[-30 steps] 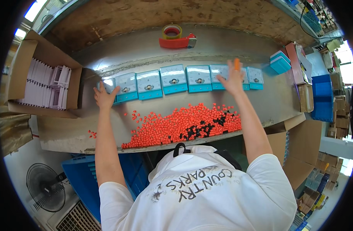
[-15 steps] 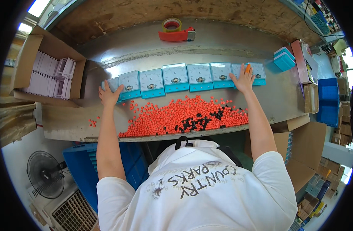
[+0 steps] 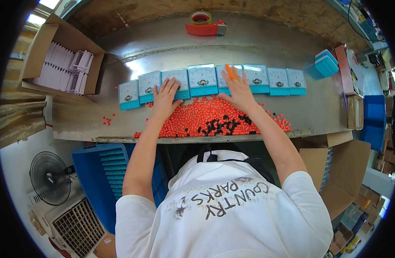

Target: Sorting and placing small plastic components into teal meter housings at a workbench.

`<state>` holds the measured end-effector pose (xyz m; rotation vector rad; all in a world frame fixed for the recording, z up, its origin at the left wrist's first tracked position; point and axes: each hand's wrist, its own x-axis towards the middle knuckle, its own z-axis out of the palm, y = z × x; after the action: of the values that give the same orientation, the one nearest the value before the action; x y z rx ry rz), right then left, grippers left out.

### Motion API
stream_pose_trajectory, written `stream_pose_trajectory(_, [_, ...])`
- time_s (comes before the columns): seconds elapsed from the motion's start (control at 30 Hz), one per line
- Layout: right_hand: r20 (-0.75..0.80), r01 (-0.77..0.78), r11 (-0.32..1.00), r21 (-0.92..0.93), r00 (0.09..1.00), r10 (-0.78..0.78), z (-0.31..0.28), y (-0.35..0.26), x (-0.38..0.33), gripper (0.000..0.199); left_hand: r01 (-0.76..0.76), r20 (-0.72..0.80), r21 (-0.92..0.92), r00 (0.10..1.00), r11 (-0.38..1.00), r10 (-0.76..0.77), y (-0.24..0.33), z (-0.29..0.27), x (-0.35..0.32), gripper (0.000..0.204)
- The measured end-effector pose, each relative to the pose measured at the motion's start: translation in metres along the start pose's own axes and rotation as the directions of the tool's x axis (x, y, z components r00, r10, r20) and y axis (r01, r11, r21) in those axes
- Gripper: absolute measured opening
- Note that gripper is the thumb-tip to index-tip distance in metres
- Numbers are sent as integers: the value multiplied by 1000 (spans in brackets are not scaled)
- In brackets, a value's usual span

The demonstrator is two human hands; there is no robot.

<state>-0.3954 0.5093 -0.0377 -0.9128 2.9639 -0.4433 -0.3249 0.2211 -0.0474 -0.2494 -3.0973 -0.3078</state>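
Left hand (image 3: 165, 101) and right hand (image 3: 239, 91) spread, apart, over a row of analogue panel meters (image 3: 202, 80)

Both of the person's hands are open, palms down, well apart, and neither is closed around anything. The left hand lies with its fingers fanned over the clear front of the third meter from the left, thumb out toward the right. The right hand covers much of the fifth meter, its thumb angled left across the turquoise base (one finger wears an orange cover (image 3: 230, 72)). How firmly either hand presses cannot be told. The fourth meter shows uncovered between them.

The eight meters stand side by side in a slightly uneven line along the middle of the workbench (image 3: 87, 118), two to the left of the left hand and three to the right of the right hand. Between the forearms, a heap of small red pieces (image 3: 191, 119), with black pieces (image 3: 223, 125) mixed in, spreads along the near edge. Toward the far edge lies a red tape dispenser (image 3: 201, 29); a carton (image 3: 36, 43) of white plastic parts (image 3: 64, 71) sits at the left end.
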Motion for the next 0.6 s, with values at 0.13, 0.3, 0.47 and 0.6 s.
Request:
stream_pose_trajectory(0.13, [27, 64, 998, 23, 998, -65, 15, -4, 9, 68, -14, -128, -9, 992, 1000, 13, 21, -12, 5, 58])
stream_pose_trajectory(0.3, [-142, 84, 982, 167, 988, -60, -14, -24, -40, 38, -149, -55, -357, 989, 922, 139, 55, -11, -34, 29])
stream_pose_trajectory(0.47, [-64, 205, 968, 143, 978, -197, 15, -54, -88, 25, -117, 194, -366, 961, 923, 199, 74, 14, -61, 21])
stream_pose_trajectory(0.6, [-131, 104, 992, 73, 987, -94, 26, -39, -89, 20, -103, 94, -383, 984, 918, 150, 94, 20, -40, 19])
